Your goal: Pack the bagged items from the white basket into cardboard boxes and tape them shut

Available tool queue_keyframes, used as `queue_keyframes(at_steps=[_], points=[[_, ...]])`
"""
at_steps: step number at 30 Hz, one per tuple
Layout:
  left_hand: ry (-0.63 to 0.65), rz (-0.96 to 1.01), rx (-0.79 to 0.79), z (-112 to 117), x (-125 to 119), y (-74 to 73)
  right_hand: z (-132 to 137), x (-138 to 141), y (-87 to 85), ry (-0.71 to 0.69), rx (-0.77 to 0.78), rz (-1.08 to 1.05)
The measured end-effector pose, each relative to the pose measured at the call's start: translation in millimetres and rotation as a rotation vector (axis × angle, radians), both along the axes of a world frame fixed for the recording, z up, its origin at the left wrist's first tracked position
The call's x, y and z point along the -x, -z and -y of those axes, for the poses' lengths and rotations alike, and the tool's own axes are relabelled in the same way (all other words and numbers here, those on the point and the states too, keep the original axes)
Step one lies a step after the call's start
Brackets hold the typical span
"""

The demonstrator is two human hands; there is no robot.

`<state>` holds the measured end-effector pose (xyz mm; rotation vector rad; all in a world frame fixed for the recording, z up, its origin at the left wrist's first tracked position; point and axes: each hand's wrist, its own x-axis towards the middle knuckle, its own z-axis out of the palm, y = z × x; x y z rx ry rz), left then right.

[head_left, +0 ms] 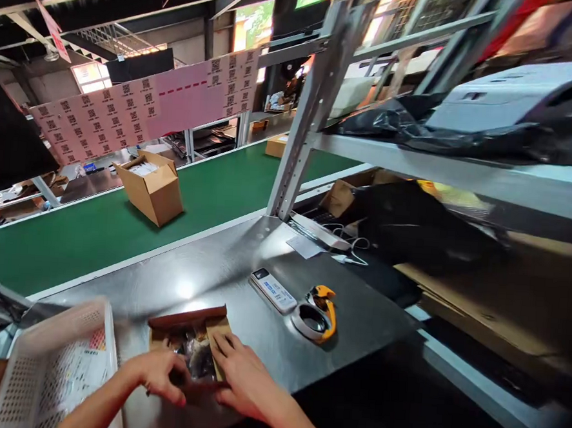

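Note:
A small open cardboard box [189,327] lies on the steel worktable [224,268] near its front edge, with dark wrapped contents [197,357] inside. My left hand [160,374] curls over the box's near left side, fingers bent against the contents. Flat on the box's right flap rests my right hand [240,369], fingers stretched out and pressing the cardboard down.
A white perforated basket [54,361] with papers stands at the left. A remote-like device [274,291] and a yellow tape dispenser [319,313] lie to the right. Beyond runs a green conveyor [96,228] carrying an open carton [152,186]. A metal rack [416,151] holds black bags.

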<state>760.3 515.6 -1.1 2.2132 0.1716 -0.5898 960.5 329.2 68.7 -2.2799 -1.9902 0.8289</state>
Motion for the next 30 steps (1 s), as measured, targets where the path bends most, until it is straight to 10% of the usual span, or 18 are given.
queue_keyframes(at_steps=[7,14,21,26,30], points=[[-0.046,0.237,-0.095,-22.6,2.3,1.2,-11.2,-18.2,14.9,0.125,-0.165,-0.079],[-0.118,0.846,-0.947,-19.7,12.4,47.8,-10.0,-32.7,75.0,0.419,-0.465,-0.176],[-0.248,0.525,-1.009,2.9,14.4,46.1,-2.8,-27.0,141.5,0.401,-0.941,0.052],[-0.201,0.475,-0.962,35.4,63.3,74.9,-2.0,-45.0,113.1,0.037,-0.666,-0.096],[-0.222,0.312,-0.82,39.8,65.2,54.9,-3.6,-52.1,63.2,-0.082,-0.261,-0.151]])
